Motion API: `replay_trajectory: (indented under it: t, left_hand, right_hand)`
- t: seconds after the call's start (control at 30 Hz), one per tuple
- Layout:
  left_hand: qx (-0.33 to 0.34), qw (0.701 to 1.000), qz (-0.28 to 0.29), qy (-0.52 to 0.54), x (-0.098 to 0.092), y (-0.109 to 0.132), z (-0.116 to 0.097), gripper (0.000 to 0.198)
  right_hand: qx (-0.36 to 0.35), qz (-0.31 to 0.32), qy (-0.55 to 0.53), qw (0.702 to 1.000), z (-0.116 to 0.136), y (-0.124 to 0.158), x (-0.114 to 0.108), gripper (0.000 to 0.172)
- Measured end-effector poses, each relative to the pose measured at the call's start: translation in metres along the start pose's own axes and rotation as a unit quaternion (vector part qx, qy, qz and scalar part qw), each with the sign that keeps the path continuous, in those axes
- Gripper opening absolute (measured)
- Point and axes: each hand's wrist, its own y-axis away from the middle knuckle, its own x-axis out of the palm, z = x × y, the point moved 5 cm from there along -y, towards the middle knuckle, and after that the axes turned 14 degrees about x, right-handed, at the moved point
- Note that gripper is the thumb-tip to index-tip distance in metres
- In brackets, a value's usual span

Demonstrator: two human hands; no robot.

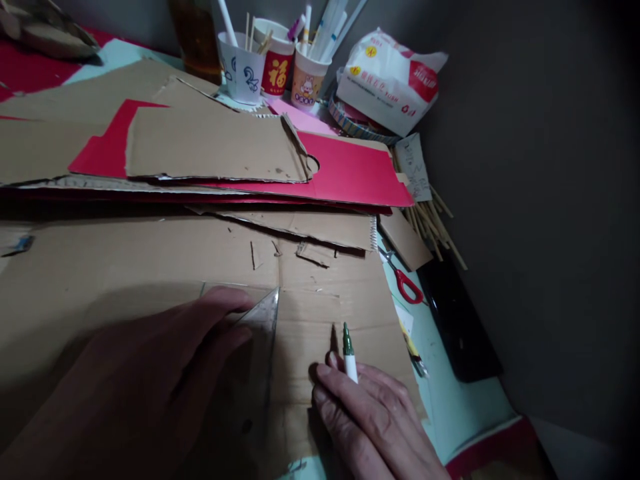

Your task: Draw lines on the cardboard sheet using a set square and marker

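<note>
My left hand (165, 353) pinches the edge of a clear set square (263, 333) between thumb and fingers. The set square lies over a sheet of brown cardboard (125, 253), its pointed corner facing away from me. Part of it is in dark shadow under the hand. To its right, my right hand (375, 420) is closed around a marker pen (349, 353) with a white barrel and a green tip. The tip points up and away from me, apart from the set square. A short green line shows near the left fingers.
Red and brown card pieces (350, 167) are stacked behind. Paper cups (245, 73) with pens and sticks stand at the back, beside a white packet (390, 80). On the right lie red-handled scissors (409, 287), wooden sticks (430, 220) and a black object (460, 327) by the wall.
</note>
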Motion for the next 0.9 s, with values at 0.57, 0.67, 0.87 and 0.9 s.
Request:
replay_trajectory:
  t: [0.57, 0.67, 0.87, 0.9]
  left_hand:
    - [0.081, 0.995, 0.005, -0.066, 0.0, -0.013, -0.009, 0.026]
    - [0.044, 0.999, 0.008, -0.028, 0.004, -0.011, -0.005, 0.035]
    - [0.021, 1.0, 0.007, -0.008, 0.008, -0.004, 0.01, 0.04]
    - [0.021, 1.0, 0.009, -0.007, 0.008, -0.003, 0.011, 0.039]
  right_hand:
    - [0.055, 0.032, -0.114, 0.991, -0.004, -0.016, -0.008, 0.018]
    - [0.095, 0.047, -0.179, 0.978, -0.012, -0.031, -0.013, 0.018]
    - [0.208, 0.063, -0.321, 0.922, -0.033, -0.048, -0.031, 0.021]
    - [0.233, 0.066, -0.354, 0.903, -0.035, -0.05, -0.032, 0.021]
